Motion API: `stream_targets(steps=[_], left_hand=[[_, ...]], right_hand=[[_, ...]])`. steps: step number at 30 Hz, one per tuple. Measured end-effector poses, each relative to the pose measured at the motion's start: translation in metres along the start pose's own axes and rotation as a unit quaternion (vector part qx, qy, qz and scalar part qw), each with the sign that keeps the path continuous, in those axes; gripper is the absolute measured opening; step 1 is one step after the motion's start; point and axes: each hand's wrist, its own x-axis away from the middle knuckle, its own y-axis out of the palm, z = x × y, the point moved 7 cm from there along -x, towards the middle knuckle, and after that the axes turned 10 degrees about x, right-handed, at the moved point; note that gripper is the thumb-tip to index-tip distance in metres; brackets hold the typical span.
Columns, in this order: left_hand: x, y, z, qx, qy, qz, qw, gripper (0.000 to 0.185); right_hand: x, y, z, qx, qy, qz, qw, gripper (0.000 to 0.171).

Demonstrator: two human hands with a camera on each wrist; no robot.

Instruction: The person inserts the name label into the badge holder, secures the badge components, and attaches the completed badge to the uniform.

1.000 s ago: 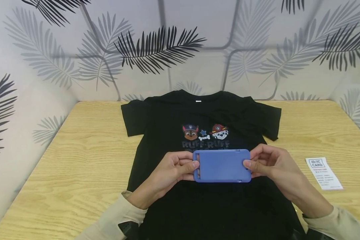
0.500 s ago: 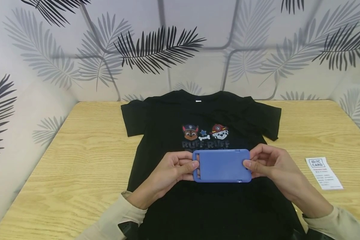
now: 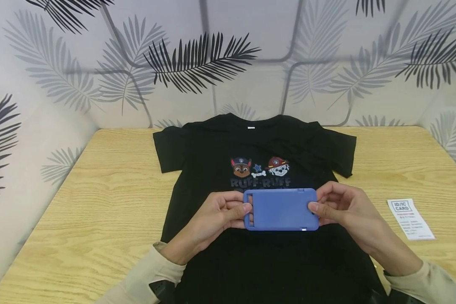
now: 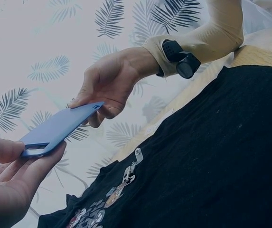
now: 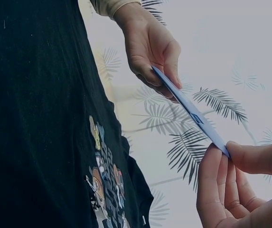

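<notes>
Barely anything had shifted since a second before: the blue card holder [image 3: 280,209] crept a touch leftward and upward between the hands, nothing more. Left hand [image 3: 216,216] pinched the holder's slotted end, thumb on top, fingers curled beneath. Right hand [image 3: 346,210] pinched the opposite end the same way, thumb pressed on the upper face. Between them the holder was held flat and level, lifted clear of the black T-shirt [image 3: 251,143] below it, as both wrist views showed plainly. Beige sleeves [image 3: 144,274] covered both forearms. That shirt lay spread face up on the wooden table [image 3: 99,202], its cartoon dog print [image 3: 260,168] just beyond the holder. Off to the right, well apart from the hands, a white card [image 3: 410,219] rested on the bare wood. Farther back rose the leaf-patterned wall [image 3: 197,63].
</notes>
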Motion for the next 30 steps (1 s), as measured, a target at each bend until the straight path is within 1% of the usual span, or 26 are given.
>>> stream_targets(steps=[6,13,20,30], left_hand=[[-0.0003,-0.0002,0.0004,0.000,0.001,0.002,1.0000,0.026],[0.0006,0.0010,0.0014,0.001,0.005,-0.005,1.0000,0.027],[0.0004,-0.0005,0.0011,0.005,0.002,0.008,1.0000,0.026],[-0.0001,-0.0023,0.0000,0.003,-0.001,0.016,0.9999,0.025]], right_hand=[[0.0002,-0.0004,0.0000,0.003,0.002,0.001,1.000,0.008],[0.0003,-0.0008,0.0004,0.010,0.006,0.003,1.000,0.007],[0.0003,-0.0010,0.0004,0.011,0.006,0.004,1.000,0.008],[0.0002,-0.0009,0.0003,0.007,0.006,0.004,1.000,0.008]])
